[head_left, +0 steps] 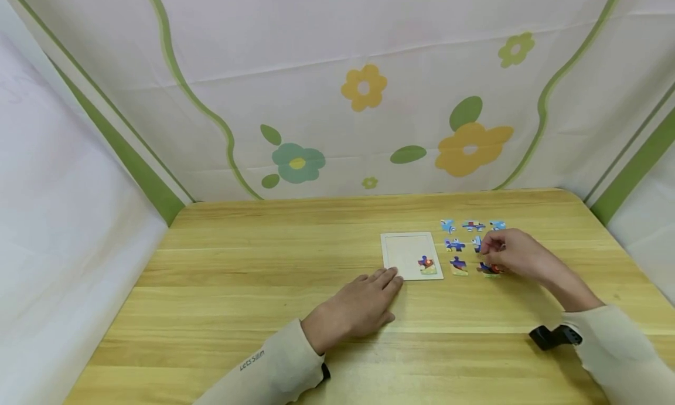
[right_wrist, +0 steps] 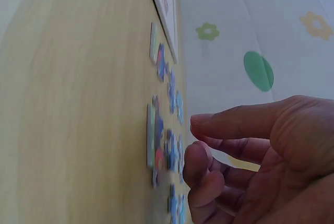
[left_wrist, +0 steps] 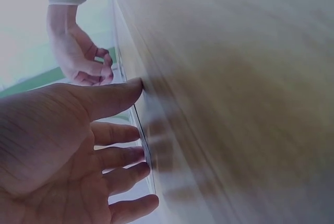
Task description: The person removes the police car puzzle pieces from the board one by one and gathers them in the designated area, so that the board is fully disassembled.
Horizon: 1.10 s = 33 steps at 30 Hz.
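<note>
A pale square puzzle tray (head_left: 405,251) lies on the table, with one colourful jigsaw piece (head_left: 427,265) in its lower right corner. My left hand (head_left: 366,302) rests with extended fingers on the tray's lower left edge. To the right of the tray, several loose jigsaw pieces (head_left: 459,266) lie in rough rows. Over the right end of these rows hovers my right hand (head_left: 514,254), its fingers bent. The right wrist view shows a gap between thumb and forefinger of that hand (right_wrist: 245,156), with nothing visible in it. Below it lies a piece with a red patch (right_wrist: 158,145), partly covered in the head view.
The wooden table (head_left: 237,264) reaches back to a white cloth (head_left: 316,53) printed with flowers and green bands. More white cloth (head_left: 63,176) hangs at the left side. A black strap device (head_left: 556,337) sits at the right wrist.
</note>
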Each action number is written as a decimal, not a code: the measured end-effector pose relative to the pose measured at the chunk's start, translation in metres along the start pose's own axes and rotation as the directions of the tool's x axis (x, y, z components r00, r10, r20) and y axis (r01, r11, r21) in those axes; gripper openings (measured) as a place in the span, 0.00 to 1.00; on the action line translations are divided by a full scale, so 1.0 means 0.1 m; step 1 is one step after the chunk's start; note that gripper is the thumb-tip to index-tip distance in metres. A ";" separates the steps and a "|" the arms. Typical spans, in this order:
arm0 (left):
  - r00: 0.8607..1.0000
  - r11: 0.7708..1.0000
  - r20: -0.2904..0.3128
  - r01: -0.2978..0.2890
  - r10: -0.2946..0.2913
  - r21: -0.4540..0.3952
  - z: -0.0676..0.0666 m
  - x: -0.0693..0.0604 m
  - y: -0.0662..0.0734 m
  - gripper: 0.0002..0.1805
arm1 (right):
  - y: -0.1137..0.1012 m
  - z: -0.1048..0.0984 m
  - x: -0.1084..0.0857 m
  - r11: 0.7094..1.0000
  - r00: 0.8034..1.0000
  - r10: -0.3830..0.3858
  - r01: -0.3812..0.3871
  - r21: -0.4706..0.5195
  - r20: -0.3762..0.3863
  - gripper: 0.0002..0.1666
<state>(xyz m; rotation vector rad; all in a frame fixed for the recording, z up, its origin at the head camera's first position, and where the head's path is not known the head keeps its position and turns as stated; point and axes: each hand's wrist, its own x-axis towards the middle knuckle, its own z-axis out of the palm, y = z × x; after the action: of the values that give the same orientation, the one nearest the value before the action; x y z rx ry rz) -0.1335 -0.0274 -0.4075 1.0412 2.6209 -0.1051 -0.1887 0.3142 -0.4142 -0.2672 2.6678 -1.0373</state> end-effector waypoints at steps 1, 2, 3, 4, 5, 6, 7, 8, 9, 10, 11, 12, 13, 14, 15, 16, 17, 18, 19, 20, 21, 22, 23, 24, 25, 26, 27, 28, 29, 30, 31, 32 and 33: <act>1.000 1.000 0.002 0.001 -0.001 0.004 0.00 0.00 0.00 0.39 | -0.03 0.02 0.02 1.000 1.000 -0.011 0.011 0.000 -0.002 0.03; 1.000 1.000 0.003 0.003 -0.003 0.008 -0.01 0.00 0.01 0.39 | -0.07 0.04 0.03 1.000 1.000 -0.018 0.018 -0.003 -0.004 0.04; 1.000 1.000 0.003 0.004 -0.004 0.013 -0.01 0.00 0.01 0.39 | -0.10 0.05 0.05 0.999 0.999 -0.031 0.031 -0.010 -0.007 0.04; 1.000 1.000 0.002 0.005 -0.005 0.017 -0.01 0.00 0.01 0.39 | -0.13 0.07 0.06 0.999 0.999 -0.035 0.035 -0.009 -0.004 0.04; 1.000 1.000 0.001 0.007 -0.007 0.019 -0.01 0.01 0.02 0.39 | -0.16 0.09 0.08 0.999 0.999 -0.045 0.045 -0.006 -0.002 0.05; 1.000 1.000 -0.002 0.009 -0.009 0.022 -0.01 0.01 0.02 0.38 | -0.19 0.10 0.10 0.999 0.999 -0.051 0.051 0.000 0.003 0.05; 1.000 1.000 -0.003 0.010 -0.010 0.022 -0.01 0.01 0.03 0.38 | -0.22 0.12 0.12 0.998 0.998 -0.061 0.061 0.002 0.005 0.04; 1.000 1.000 -0.006 0.009 -0.009 0.020 -0.01 0.02 0.03 0.38 | -0.25 0.13 0.13 0.998 0.998 -0.067 0.067 0.006 0.009 0.04; 1.000 1.000 -0.008 0.009 -0.009 0.020 -0.01 0.02 0.04 0.38 | -0.27 0.14 0.14 0.997 0.997 -0.072 0.072 0.018 0.015 0.04; 1.000 1.000 -0.009 0.009 -0.009 0.018 -0.01 0.02 0.04 0.38 | -0.30 0.16 0.16 0.997 0.997 -0.078 0.077 0.029 0.022 0.04; 1.000 1.000 -0.007 0.010 -0.010 0.015 -0.01 0.03 0.04 0.38 | -0.32 0.17 0.17 0.996 0.996 -0.090 0.089 0.031 0.023 0.04; 1.000 1.000 -0.006 0.011 -0.011 0.013 -0.01 0.03 0.05 0.38 | -0.34 0.19 0.19 0.995 0.995 -0.101 0.100 0.029 0.025 0.04; 1.000 1.000 -0.004 0.012 -0.012 0.011 -0.01 0.03 0.05 0.38 | -0.36 0.20 0.20 0.994 0.994 -0.110 0.110 0.026 0.027 0.04; 1.000 1.000 -0.004 0.013 -0.013 0.010 -0.01 0.03 0.05 0.38 | -0.38 0.22 0.21 0.993 0.992 -0.119 0.119 0.027 0.031 0.04; 1.000 1.000 -0.005 0.014 -0.014 0.011 -0.01 0.04 0.05 0.39 | -0.39 0.24 0.22 0.991 0.991 -0.127 0.126 0.035 0.039 0.05; 1.000 1.000 -0.007 0.014 -0.014 0.010 -0.01 0.04 0.04 0.39 | -0.41 0.26 0.23 0.990 0.990 -0.136 0.135 0.040 0.046 0.05; 1.000 1.000 -0.009 0.015 -0.015 0.008 -0.01 0.04 0.04 0.39 | -0.43 0.27 0.24 0.989 0.988 -0.142 0.140 0.048 0.055 0.06; 1.000 1.000 -0.012 0.014 -0.014 0.007 -0.01 0.05 0.04 0.39 | -0.44 0.29 0.25 0.988 0.987 -0.147 0.144 0.060 0.064 0.06; 1.000 1.000 -0.014 0.014 -0.014 0.006 -0.01 0.05 0.04 0.39 | -0.46 0.31 0.26 0.986 0.986 -0.152 0.147 0.073 0.072 0.06; 1.000 1.000 -0.016 0.013 -0.013 0.004 -0.01 0.05 0.03 0.39 | -0.47 0.32 0.26 0.985 0.984 -0.156 0.149 0.086 0.081 0.07; 1.000 1.000 -0.016 0.012 -0.012 0.003 0.00 0.05 0.03 0.39 | -0.49 0.34 0.27 0.984 0.983 -0.160 0.152 0.095 0.087 0.07; 1.000 1.000 -0.016 0.012 -0.012 0.000 0.00 0.05 0.03 0.39 | -0.50 0.35 0.28 0.983 0.982 -0.165 0.157 0.094 0.089 0.08; 1.000 1.000 -0.015 0.011 -0.011 -0.002 0.00 0.05 0.02 0.39 | -0.51 0.37 0.28 0.983 0.981 -0.169 0.160 0.093 0.092 0.08; 1.000 1.000 -0.014 0.011 -0.011 -0.003 0.00 0.05 0.02 0.39 | -0.52 0.38 0.29 0.982 0.980 -0.173 0.164 0.092 0.094 0.08; 1.000 1.000 -0.014 0.009 -0.010 -0.004 0.00 0.05 0.02 0.39 | -0.53 0.39 0.30 0.982 0.980 -0.175 0.166 0.092 0.098 0.09; 1.000 1.000 -0.015 0.007 -0.007 -0.004 0.00 0.05 0.02 0.39 | -0.53 0.40 0.31 0.982 0.979 -0.174 0.164 0.095 0.103 0.10; 1.000 1.000 -0.017 0.004 -0.004 -0.003 0.00 0.05 0.02 0.38 | -0.54 0.41 0.31 0.982 0.979 -0.174 0.164 0.093 0.107 0.10; 1.000 1.000 -0.020 0.001 -0.001 -0.005 0.00 0.05 0.02 0.38 | -0.54 0.41 0.32 0.983 0.979 -0.173 0.163 0.089 0.109 0.10; 1.000 1.000 -0.022 -0.002 0.002 -0.006 -0.01 0.05 0.02 0.38 | -0.54 0.42 0.33 0.983 0.979 -0.170 0.161 0.089 0.113 0.11; 1.000 1.000 -0.024 -0.004 0.004 -0.006 -0.01 0.05 0.02 0.38 | -0.55 0.42 0.34 0.984 0.979 -0.168 0.159 0.085 0.115 0.10; 1.000 1.000 -0.025 -0.006 0.006 -0.007 -0.01 0.05 0.02 0.38 | -0.56 0.43 0.35 0.984 0.979 -0.165 0.155 0.085 0.119 0.10; 1.000 1.000 -0.025 -0.007 0.006 -0.008 -0.01 0.04 0.02 0.37 | -0.56 0.43 0.35 0.985 0.979 -0.162 0.153 0.083 0.120 0.09; 1.000 1.000 -0.024 -0.006 0.006 -0.009 -0.02 0.04 0.02 0.38 | -0.57 0.44 0.36 0.985 0.979 -0.163 0.154 0.081 0.122 0.09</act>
<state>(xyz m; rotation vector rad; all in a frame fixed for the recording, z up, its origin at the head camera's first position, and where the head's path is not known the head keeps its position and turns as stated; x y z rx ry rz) -0.1354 -0.0227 -0.4073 1.0539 2.6371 -0.0798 -0.2048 0.2357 -0.4128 -0.5217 2.5219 -1.1192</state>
